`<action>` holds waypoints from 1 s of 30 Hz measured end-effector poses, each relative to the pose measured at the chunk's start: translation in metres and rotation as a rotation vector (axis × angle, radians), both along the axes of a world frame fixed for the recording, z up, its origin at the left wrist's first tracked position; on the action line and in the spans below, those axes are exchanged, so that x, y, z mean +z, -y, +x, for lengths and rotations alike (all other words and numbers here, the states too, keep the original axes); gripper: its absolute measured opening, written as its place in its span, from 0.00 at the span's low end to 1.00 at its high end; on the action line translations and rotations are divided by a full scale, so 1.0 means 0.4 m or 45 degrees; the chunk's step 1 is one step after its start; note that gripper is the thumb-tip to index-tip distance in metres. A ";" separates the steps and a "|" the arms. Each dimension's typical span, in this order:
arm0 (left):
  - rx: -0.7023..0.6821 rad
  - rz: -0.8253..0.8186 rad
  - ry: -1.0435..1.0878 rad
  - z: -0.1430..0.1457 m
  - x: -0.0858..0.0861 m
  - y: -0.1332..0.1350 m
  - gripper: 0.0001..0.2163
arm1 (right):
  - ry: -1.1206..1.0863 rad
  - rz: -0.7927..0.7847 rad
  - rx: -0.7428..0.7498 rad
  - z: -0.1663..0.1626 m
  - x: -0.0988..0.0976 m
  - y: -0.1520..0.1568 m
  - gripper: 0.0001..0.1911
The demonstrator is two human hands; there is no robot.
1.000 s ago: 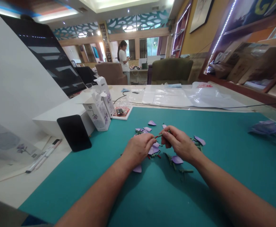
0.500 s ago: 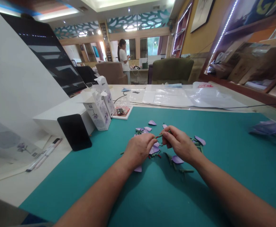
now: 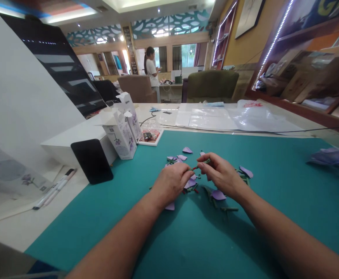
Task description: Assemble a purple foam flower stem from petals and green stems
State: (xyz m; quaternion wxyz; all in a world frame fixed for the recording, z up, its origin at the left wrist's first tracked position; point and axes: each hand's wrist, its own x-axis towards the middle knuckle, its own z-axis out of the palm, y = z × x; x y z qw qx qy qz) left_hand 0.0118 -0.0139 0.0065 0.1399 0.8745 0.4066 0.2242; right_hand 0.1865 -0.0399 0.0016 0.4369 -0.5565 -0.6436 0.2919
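Note:
My right hand (image 3: 220, 175) pinches a thin green stem (image 3: 201, 163) with a red tip, held just above the teal mat (image 3: 274, 201). Opposite it, my left hand (image 3: 172, 183) is closed, its fingertips meeting the stem's red end; what else it holds is hidden. Under and around both hands lie several purple paper petals (image 3: 217, 195) and short green stem pieces (image 3: 229, 209).
Left of the mat stand two white flower-printed cartons (image 3: 120, 135), a black phone (image 3: 92, 161), a white box and pens (image 3: 54, 189). Clear plastic sheets (image 3: 216, 118) and a cable lie beyond. Purple flowers (image 3: 331, 157) rest at the right. A person (image 3: 151, 73) stands far back.
Both hands have shifted slightly upward on the mat and stay pinched on the stem; the fingers have closed in a little toward each other.

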 end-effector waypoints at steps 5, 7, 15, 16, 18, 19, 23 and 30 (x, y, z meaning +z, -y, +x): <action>0.021 0.028 -0.088 0.001 0.000 0.001 0.13 | 0.052 -0.051 -0.010 -0.003 0.000 -0.001 0.13; 0.031 0.047 -0.129 0.001 0.000 0.002 0.13 | 0.048 -0.080 -0.005 -0.005 -0.001 -0.002 0.13; 0.036 0.112 -0.183 0.001 -0.008 -0.001 0.14 | 0.032 -0.058 -0.032 -0.016 -0.011 -0.002 0.13; 0.035 0.112 -0.186 0.001 -0.009 -0.001 0.14 | 0.041 -0.055 -0.040 -0.017 -0.011 -0.002 0.13; 0.038 0.106 -0.195 0.001 -0.010 -0.001 0.14 | 0.052 -0.054 -0.051 -0.018 -0.012 -0.002 0.13; 0.040 0.102 -0.199 0.001 -0.010 -0.001 0.14 | 0.054 -0.054 -0.056 -0.019 -0.012 -0.002 0.13; 0.043 0.095 -0.197 0.003 -0.009 0.002 0.14 | 0.047 -0.072 -0.032 -0.023 -0.012 -0.001 0.13; 0.026 0.102 -0.182 0.004 -0.006 0.004 0.12 | -0.001 -0.050 0.000 -0.029 -0.014 0.000 0.12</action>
